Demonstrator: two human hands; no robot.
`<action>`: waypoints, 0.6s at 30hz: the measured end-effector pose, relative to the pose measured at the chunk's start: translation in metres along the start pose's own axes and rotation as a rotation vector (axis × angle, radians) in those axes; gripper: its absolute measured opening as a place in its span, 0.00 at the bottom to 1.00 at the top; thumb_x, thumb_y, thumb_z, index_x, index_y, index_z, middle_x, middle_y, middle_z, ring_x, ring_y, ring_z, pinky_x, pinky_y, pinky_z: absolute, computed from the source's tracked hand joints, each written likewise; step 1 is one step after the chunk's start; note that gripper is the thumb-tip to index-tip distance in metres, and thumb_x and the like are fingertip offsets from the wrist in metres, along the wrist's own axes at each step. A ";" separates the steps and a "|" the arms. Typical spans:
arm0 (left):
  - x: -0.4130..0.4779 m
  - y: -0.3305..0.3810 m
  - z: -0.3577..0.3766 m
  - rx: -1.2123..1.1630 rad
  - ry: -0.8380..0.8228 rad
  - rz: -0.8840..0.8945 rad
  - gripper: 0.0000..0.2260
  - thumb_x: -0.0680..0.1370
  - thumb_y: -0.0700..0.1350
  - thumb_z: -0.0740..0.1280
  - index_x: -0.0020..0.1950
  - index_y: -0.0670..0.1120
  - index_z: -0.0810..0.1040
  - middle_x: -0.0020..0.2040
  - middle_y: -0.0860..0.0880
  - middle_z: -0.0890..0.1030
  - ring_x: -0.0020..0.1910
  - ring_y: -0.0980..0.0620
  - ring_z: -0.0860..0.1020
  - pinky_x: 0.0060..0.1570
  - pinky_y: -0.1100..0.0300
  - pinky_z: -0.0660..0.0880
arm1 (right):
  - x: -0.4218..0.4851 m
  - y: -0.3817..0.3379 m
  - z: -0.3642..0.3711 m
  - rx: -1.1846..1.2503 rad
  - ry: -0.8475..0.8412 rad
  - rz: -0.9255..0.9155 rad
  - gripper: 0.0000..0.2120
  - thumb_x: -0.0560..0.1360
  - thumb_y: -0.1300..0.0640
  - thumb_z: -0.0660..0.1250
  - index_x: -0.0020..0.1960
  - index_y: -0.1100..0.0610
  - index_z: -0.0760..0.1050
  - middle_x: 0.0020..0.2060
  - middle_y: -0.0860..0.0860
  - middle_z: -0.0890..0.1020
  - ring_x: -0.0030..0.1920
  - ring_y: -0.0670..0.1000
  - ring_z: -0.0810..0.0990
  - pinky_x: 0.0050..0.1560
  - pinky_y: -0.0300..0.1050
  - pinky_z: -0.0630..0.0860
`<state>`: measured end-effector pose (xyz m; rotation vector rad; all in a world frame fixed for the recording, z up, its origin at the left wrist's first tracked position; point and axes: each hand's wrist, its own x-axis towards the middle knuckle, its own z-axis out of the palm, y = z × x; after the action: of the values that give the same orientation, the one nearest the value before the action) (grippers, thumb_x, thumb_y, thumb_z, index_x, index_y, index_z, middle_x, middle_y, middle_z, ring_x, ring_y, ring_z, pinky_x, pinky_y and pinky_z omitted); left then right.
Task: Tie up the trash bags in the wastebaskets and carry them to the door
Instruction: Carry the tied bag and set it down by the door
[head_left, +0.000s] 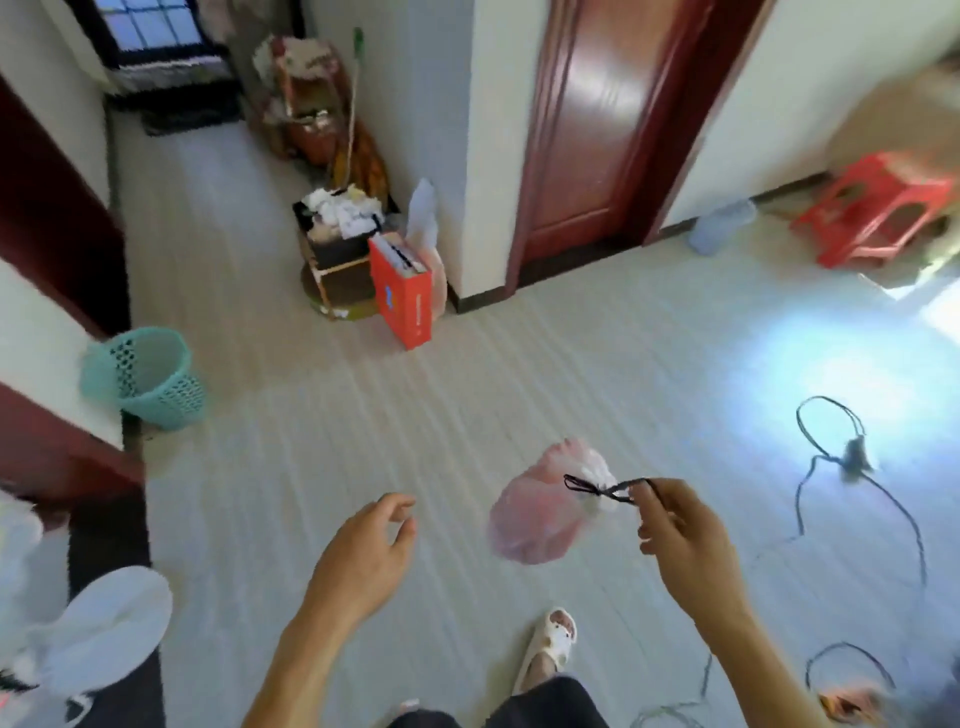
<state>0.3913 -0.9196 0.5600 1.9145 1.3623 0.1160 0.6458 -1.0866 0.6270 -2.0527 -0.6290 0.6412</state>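
**Tied pink bag in transit: risks, markings**

Item: translucent pink plastic trash bag (540, 512), neck tied w/ black drawstring bow (605, 488), hanging lower centre-right of frame.
Right hand (680, 525): pinches one bow loop only.
Left hand (371, 545): empty, fingers loosely spread.
Risks: loop pull could undo the bow, bag drops; black cables (852, 499) on floor, right, a trip hazard.
Teal mesh plastic wastebasket (143, 376), left: looks unlined.
Writing: orange box (402, 299), print unreadable.
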 end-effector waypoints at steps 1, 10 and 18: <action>0.007 0.018 0.008 0.022 -0.031 0.046 0.12 0.80 0.54 0.61 0.64 0.57 0.74 0.57 0.60 0.77 0.60 0.55 0.76 0.58 0.58 0.73 | 0.002 0.006 -0.016 0.078 0.036 0.031 0.07 0.80 0.52 0.63 0.47 0.50 0.79 0.36 0.46 0.83 0.36 0.47 0.81 0.38 0.42 0.76; 0.076 0.221 0.103 0.134 -0.117 0.351 0.10 0.81 0.55 0.61 0.61 0.59 0.76 0.55 0.63 0.77 0.57 0.59 0.74 0.55 0.63 0.70 | 0.059 0.080 -0.173 0.450 0.369 0.134 0.10 0.81 0.57 0.62 0.46 0.52 0.82 0.42 0.51 0.85 0.45 0.51 0.85 0.49 0.51 0.80; 0.116 0.380 0.215 0.142 -0.242 0.456 0.05 0.80 0.51 0.64 0.53 0.61 0.76 0.51 0.61 0.80 0.54 0.60 0.77 0.51 0.64 0.69 | 0.091 0.137 -0.309 0.404 0.539 0.204 0.13 0.80 0.59 0.63 0.43 0.45 0.82 0.32 0.57 0.77 0.31 0.49 0.74 0.39 0.45 0.75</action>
<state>0.8351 -0.9867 0.6076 2.2497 0.7785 0.0083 0.9393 -1.2776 0.6428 -1.8021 0.0253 0.2715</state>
